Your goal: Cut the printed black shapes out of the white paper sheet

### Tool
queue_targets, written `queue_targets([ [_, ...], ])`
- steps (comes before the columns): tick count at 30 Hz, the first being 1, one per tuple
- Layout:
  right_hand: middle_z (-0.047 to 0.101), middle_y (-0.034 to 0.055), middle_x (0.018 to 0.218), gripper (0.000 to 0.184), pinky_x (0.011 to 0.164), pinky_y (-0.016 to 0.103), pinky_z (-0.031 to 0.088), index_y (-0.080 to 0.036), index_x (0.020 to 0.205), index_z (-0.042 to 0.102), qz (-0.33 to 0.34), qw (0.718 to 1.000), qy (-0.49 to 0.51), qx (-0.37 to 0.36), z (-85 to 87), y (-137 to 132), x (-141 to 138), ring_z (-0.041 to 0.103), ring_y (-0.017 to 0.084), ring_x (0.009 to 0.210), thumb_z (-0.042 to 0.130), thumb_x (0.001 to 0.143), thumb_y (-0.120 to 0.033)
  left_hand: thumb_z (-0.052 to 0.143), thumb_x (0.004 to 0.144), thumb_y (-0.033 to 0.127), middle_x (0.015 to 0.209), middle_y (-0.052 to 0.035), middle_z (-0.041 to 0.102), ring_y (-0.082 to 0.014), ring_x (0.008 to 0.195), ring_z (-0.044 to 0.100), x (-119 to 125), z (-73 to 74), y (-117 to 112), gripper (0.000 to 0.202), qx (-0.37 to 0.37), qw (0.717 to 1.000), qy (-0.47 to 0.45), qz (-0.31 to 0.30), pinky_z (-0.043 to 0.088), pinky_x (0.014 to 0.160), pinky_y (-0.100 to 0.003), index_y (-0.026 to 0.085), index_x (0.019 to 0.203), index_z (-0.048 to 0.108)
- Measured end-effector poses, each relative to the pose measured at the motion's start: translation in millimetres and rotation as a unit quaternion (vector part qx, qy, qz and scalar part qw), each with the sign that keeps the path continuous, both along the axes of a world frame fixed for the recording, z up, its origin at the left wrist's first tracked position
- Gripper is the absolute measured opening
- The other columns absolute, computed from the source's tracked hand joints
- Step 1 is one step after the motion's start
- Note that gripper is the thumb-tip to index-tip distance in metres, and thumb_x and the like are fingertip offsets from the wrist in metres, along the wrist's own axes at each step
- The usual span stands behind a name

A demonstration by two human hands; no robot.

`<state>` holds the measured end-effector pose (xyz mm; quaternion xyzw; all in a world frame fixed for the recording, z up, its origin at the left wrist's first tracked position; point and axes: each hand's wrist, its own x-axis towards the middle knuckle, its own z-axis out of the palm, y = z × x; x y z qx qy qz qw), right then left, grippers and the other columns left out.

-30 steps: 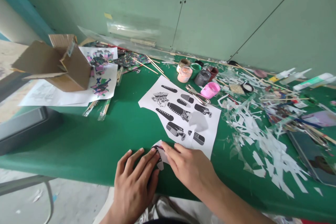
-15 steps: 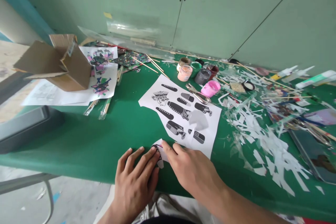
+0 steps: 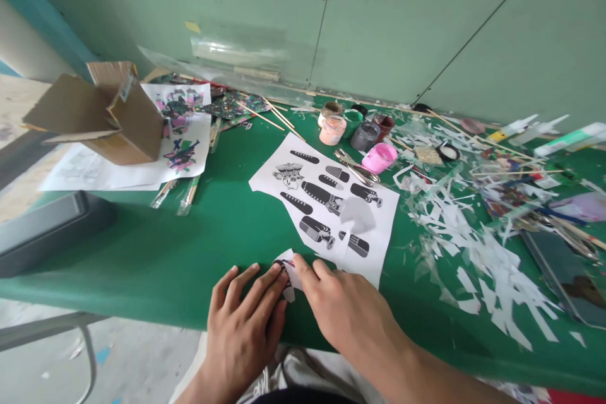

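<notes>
Head view: curved, printed paper (image 3: 293, 276) under fingers (image 3: 266, 284)

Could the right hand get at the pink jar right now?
Probably yes: the printed sheet and metal tool between the right hand and the pink jar lie low, though that hand is occupied at the small paper piece.

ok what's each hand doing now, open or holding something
Left hand: open, fingers on a small black-printed white paper piece.
Right hand: curled, index fingertip at that piece; any grip cannot be told.

A printed paper piece (image 3: 294, 277) lies partly under the left hand (image 3: 246, 315).
</notes>
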<state>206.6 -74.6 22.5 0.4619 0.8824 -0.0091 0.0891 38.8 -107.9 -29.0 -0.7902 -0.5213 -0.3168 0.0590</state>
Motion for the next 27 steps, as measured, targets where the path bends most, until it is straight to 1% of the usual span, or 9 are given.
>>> queue_targets([
  [3, 0.065, 0.0057, 0.079, 0.051, 0.041, 0.025, 0.044, -0.012, 0.140, 0.048, -0.003, 1.000, 0.005, 0.013, -1.1, -3.3, -0.2, 0.061, 0.013, 0.051, 0.050, 0.089, -0.011, 0.054, 0.090, 0.019, 0.110, 0.0018, 0.074, -0.0227, 0.101, 0.061, -0.2, -0.6, -0.4, 0.024, -0.001, 1.000, 0.005, 0.001, 0.039, 0.098, -0.043, 0.023, 0.110, 0.068],
  [10, 0.066, 0.0056, 0.080, 0.048, 0.041, 0.025, 0.043, -0.013, 0.139, 0.050, -0.006, 1.000, -0.019, 0.003, 2.7, -2.9, -0.7, 0.062, 0.013, 0.050, 0.048, 0.091, -0.011, 0.055, 0.091, 0.019, 0.112, 0.0032, 0.073, -0.0226, 0.101, 0.061, 0.3, -2.6, -1.7, 0.029, 0.000, 1.000, 0.017, -0.009, 0.037, 0.099, -0.043, 0.027, 0.116, 0.067],
  [13, 0.066, 0.0063, 0.081, 0.051, 0.040, 0.025, 0.044, -0.012, 0.140, 0.048, -0.011, 1.000, -0.019, 0.008, 0.0, -5.6, -2.1, 0.062, 0.014, 0.050, 0.049, 0.089, -0.010, 0.054, 0.091, 0.019, 0.111, 0.0031, 0.073, -0.0222, 0.101, 0.061, 0.9, -1.8, -1.3, 0.028, -0.001, 1.000, 0.011, -0.009, 0.037, 0.099, -0.043, 0.025, 0.115, 0.067],
  [17, 0.066, 0.0073, 0.081, 0.052, 0.040, 0.025, 0.044, -0.011, 0.140, 0.048, -0.037, 0.999, -0.014, 0.015, -6.4, -13.8, -6.6, 0.061, 0.014, 0.049, 0.053, 0.087, -0.011, 0.053, 0.091, 0.018, 0.110, 0.0017, 0.074, -0.0225, 0.100, 0.061, 2.0, -0.4, -0.2, 0.027, 0.000, 1.000, 0.005, -0.008, 0.037, 0.098, -0.043, 0.022, 0.114, 0.067],
  [22, 0.066, 0.0087, 0.083, 0.055, 0.041, 0.024, 0.046, -0.010, 0.138, 0.050, -0.059, 0.998, -0.012, 0.016, -8.8, -20.5, -10.2, 0.062, 0.014, 0.051, 0.057, 0.083, -0.008, 0.053, 0.091, 0.018, 0.110, 0.0017, 0.073, -0.0231, 0.101, 0.060, 3.2, -1.4, -1.1, 0.030, -0.005, 1.000, 0.019, -0.008, 0.038, 0.096, -0.043, 0.024, 0.117, 0.066],
  [27, 0.066, 0.0077, 0.084, 0.058, 0.039, 0.024, 0.045, -0.011, 0.139, 0.050, -0.067, 0.998, -0.008, 0.017, -9.9, -22.7, -8.1, 0.062, 0.014, 0.051, 0.057, 0.082, -0.007, 0.053, 0.091, 0.016, 0.110, 0.0021, 0.073, -0.0224, 0.102, 0.060, 5.3, -2.1, -3.0, 0.034, -0.010, 1.000, 0.009, -0.009, 0.038, 0.096, -0.042, 0.026, 0.120, 0.065],
])
